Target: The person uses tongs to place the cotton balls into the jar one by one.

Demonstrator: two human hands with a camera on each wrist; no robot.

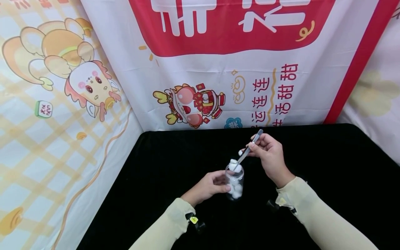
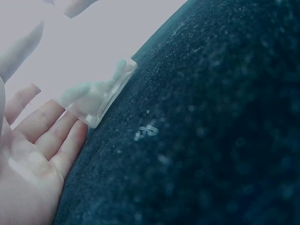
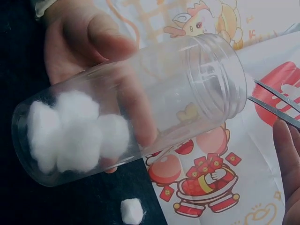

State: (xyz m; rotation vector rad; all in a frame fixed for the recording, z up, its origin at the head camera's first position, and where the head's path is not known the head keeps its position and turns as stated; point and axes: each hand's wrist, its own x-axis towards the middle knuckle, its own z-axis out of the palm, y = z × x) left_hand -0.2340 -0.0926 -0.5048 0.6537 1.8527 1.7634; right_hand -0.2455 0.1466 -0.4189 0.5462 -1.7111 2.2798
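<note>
A clear plastic jar (image 3: pixel 164 89) with several cotton balls (image 3: pixel 77 133) at its bottom stands on the black table. My left hand (image 1: pixel 207 187) holds it from the left, thumb and fingers round its wall; the left wrist view shows the jar's base (image 2: pixel 101 108) beside the fingers. Metal tweezers (image 1: pixel 250 147) are pinched in my right hand (image 1: pixel 271 156), pointing down at the jar's mouth. A cotton ball (image 1: pixel 236 168) sits at their tips, right at the rim. Another cotton ball (image 3: pixel 131 211) lies on the table, close to the right fingers in the head view.
A black cloth (image 1: pixel 175 159) covers the table. Printed curtains (image 1: pixel 193 69) hang behind the table's far edge, and a patterned one (image 1: pixel 56 139) hangs along the left. Dark wrist devices (image 1: pixel 200 226) are strapped over both sleeves.
</note>
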